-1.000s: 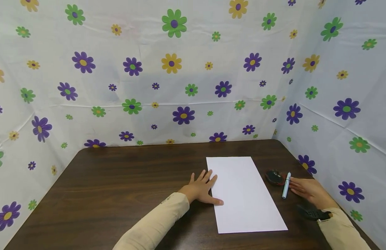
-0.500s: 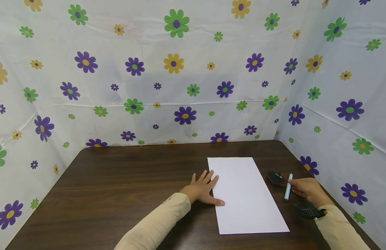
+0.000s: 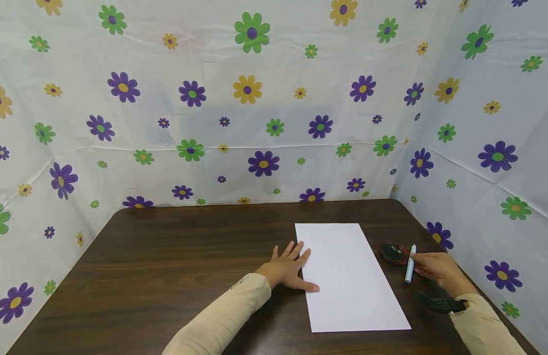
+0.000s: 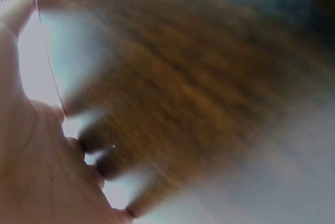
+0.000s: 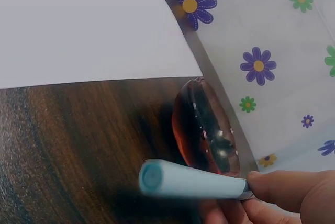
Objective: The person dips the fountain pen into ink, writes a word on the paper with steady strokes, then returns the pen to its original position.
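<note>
1. The left hand [image 3: 288, 272] rests at the left long edge of a white sheet of paper [image 3: 347, 276], its fingers spread wide. The thumb lies on the paper, the index fingertip reaches over the edge, and the little finger is over the table [image 3: 167, 256].
2. The paper lies flat on the right half of the table, its long sides running away from the person.
3. The right hand [image 3: 440, 269] pinches a light blue pen [image 3: 410, 265] between the thumb and fingers.
4. The pen is to the right of the paper and apart from it, one end pointing toward the far side of the table. Whether it touches the table, I cannot tell.
5. Just beside the pen, on its left, sits a dark, glossy oval object [image 3: 393, 252] with some red on it; what it is, I cannot tell.
6. A black band [image 3: 440, 303] shows at the right wrist, and both arms wear beige sleeves [image 3: 225, 315].
7. White cloth [image 3: 167, 108] printed with purple, green and yellow flowers hangs behind the table and along its sides.
8. Much of the left wrist view is blurred.
</note>
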`<state>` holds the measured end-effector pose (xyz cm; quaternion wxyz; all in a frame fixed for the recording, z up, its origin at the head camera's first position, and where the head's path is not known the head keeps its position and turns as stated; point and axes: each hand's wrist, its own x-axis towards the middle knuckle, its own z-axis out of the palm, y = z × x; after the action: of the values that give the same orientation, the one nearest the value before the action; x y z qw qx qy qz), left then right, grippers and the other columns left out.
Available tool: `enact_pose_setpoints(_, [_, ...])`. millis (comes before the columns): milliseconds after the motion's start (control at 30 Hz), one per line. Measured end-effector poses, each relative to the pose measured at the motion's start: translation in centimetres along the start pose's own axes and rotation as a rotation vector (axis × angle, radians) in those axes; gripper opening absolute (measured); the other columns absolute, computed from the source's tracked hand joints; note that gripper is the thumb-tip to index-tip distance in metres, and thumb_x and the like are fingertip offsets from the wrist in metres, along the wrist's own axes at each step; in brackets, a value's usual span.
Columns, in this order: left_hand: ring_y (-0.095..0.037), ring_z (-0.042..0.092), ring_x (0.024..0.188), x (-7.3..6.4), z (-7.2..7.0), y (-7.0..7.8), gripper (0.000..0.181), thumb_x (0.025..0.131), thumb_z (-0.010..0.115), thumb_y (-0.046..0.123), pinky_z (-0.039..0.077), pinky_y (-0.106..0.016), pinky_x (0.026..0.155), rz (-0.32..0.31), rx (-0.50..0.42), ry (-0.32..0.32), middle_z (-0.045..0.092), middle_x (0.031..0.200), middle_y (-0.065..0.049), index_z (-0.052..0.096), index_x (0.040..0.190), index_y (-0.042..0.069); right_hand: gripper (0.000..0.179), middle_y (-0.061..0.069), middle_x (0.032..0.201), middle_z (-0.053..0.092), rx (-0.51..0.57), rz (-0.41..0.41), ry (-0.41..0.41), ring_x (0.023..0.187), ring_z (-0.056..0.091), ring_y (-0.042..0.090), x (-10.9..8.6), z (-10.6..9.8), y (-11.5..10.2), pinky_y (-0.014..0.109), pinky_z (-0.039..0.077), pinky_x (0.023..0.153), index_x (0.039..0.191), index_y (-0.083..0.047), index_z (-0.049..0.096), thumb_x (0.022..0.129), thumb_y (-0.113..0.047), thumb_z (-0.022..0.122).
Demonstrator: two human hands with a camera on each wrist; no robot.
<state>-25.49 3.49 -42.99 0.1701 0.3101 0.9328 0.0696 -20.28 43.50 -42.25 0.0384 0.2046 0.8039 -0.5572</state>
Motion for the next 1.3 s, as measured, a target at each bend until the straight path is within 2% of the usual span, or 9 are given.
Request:
enact_pose_setpoints(167, [-0.023,-0.004,0.148,0.06,0.03,-0.04,0.102,0.077,0.052,0.079,0.0,-0.059,0.114,0.0,0.015,-0.011,-0.002,0.162,0.002,0.01,0.155,0.029,0.048,-0.005,0.077,0.064,-0.025,-0.073,0.006,0.069,0.061,0.007,-0.24,-0.12,-0.01,0.021,0.055,0.067,0.117,0.024,0.051,0.096,-0.018,0.058])
enact_pose_setpoints(367, [-0.023,-0.004,0.148,0.16,0.06,-0.05,0.103,0.076,0.051,0.08,0.0,-0.059,0.114,-0.003,0.023,-0.013,-0.003,0.162,0.003,0.009,0.155,0.03,0.063,-0.007,0.091,0.06,-0.083,-0.162,0.037,0.075,0.059,0.005,-0.42,0.09,-0.3,0.021,0.054,0.07,0.142,0.01,0.033,0.098,-0.029,0.055])
enact_pose_setpoints(467, [-0.024,-0.004,0.148,0.28,0.08,-0.06,0.103,0.076,0.051,0.08,-0.001,-0.06,0.114,-0.001,0.024,-0.012,-0.003,0.162,0.002,0.008,0.155,0.03,0.04,-0.009,0.093,0.066,0.025,-0.212,-0.007,0.079,0.064,0.003,-0.37,0.06,-0.28,0.019,0.053,0.073,0.137,-0.018,0.051,0.099,-0.027,0.055])
enact_pose_setpoints(533, [-0.024,-0.004,0.148,0.33,0.12,-0.07,0.103,0.076,0.05,0.08,-0.001,-0.06,0.114,0.0,0.024,-0.012,-0.003,0.162,0.002,0.008,0.155,0.03,0.023,-0.013,0.092,0.069,0.144,-0.256,-0.061,0.082,0.067,0.003,-0.31,-0.04,-0.18,0.018,0.053,0.073,0.119,-0.032,0.062,0.099,-0.024,0.054])
enact_pose_setpoints(600, [-0.024,-0.004,0.148,0.33,0.12,-0.06,0.103,0.076,0.05,0.08,-0.001,-0.06,0.114,0.002,0.026,-0.012,-0.003,0.162,0.002,0.008,0.155,0.03,0.025,-0.012,0.094,0.072,0.271,-0.297,-0.135,0.085,0.068,0.004,-0.3,-0.15,-0.12,0.016,0.051,0.071,0.105,-0.04,0.064,0.101,-0.02,0.051])
enact_pose_setpoints(733, [-0.024,-0.004,0.148,0.23,0.12,-0.06,0.103,0.076,0.051,0.08,0.0,-0.06,0.114,0.0,0.022,-0.011,-0.002,0.162,0.002,0.008,0.155,0.03,0.031,-0.01,0.099,0.072,0.446,-0.383,-0.25,0.09,0.068,0.006,-0.38,-0.15,-0.03,0.016,0.051,0.074,0.108,-0.035,0.066,0.101,-0.011,0.048])
enact_pose_setpoints(833, [-0.024,-0.004,0.148,0.18,0.1,-0.07,0.103,0.076,0.051,0.079,0.0,-0.059,0.114,-0.002,0.02,-0.011,-0.002,0.162,0.002,0.008,0.155,0.03,0.034,-0.007,0.1,0.072,0.518,-0.428,-0.278,0.09,0.068,0.006,-0.45,-0.02,0.07,0.015,0.052,0.077,0.109,-0.03,0.068,0.099,-0.004,0.049])
enact_pose_setpoints(1133, [-0.023,-0.005,0.148,0.21,0.07,-0.08,0.103,0.077,0.051,0.079,0.0,-0.06,0.114,0.001,0.017,-0.014,-0.003,0.162,0.002,0.008,0.155,0.029,0.033,-0.003,0.091,0.074,0.611,-0.407,-0.211,0.082,0.071,0.008,-0.44,0.35,0.34,0.016,0.054,0.073,0.1,-0.022,0.074,0.099,-0.001,0.048])
enact_pose_setpoints(1300, [-0.023,-0.005,0.148,0.3,0.14,-0.09,0.103,0.076,0.051,0.08,0.0,-0.059,0.114,-0.003,0.019,-0.015,-0.003,0.162,0.003,0.008,0.155,0.03,0.027,-0.005,0.085,0.074,0.583,-0.364,-0.136,0.077,0.07,0.006,-0.46,0.43,0.48,0.016,0.054,0.071,0.095,-0.022,0.075,0.098,-0.007,0.053])
